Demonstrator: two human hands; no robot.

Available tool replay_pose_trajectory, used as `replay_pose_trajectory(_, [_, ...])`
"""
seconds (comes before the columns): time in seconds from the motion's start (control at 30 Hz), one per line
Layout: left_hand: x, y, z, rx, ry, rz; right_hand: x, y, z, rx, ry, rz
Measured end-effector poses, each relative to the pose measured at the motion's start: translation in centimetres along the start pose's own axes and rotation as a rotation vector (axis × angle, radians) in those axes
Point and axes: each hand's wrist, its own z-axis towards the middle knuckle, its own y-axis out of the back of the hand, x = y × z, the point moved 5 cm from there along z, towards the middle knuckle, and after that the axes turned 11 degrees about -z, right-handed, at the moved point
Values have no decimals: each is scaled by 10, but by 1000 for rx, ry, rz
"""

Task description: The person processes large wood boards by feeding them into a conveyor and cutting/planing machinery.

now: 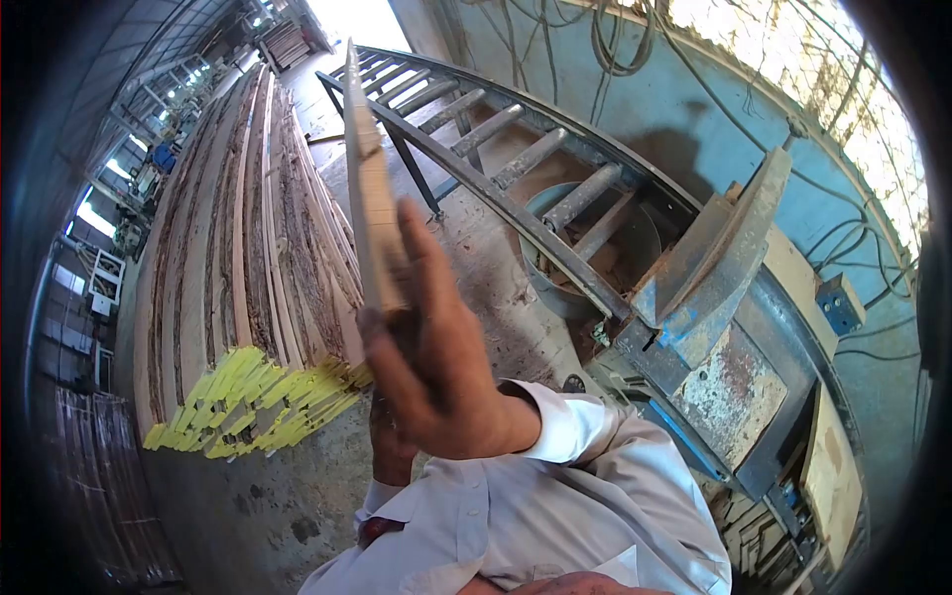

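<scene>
A long wooden board (374, 188) rises away from me, standing on edge and narrowing with distance. My right hand (446, 367) grips its near end, the thumb on the left side and the fingers along the right. Below and behind it, my left hand (394, 451) shows only in part near the lower end of the board. The right hand covers its fingers, so its hold is hidden.
Left of the board lies a long stack of rough planks (248, 218) with yellow-painted ends. On the right stand a roller conveyor (526, 159) and a blue-grey machine (714, 268). A round tub (540, 273) sits under the rollers. Cables hang on the wall.
</scene>
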Motion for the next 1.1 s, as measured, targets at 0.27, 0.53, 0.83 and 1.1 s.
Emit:
replay_pose_trajectory(0.27, [-7,16,-6,-217,-72,198,-56,53,-55,-427,-262,152])
replay_pose_trajectory(0.53, [3,75,11,-237,-159,666,-196,125,-175,-660,-626,464])
replay_pose_trajectory(0.83, [54,154,24,-370,-25,1169,-286,163,-253,-655,-786,572])
replay_pose_trajectory(1.1, [107,192,-10,-168,159,1152,-272,188,-316,-647,-856,450])
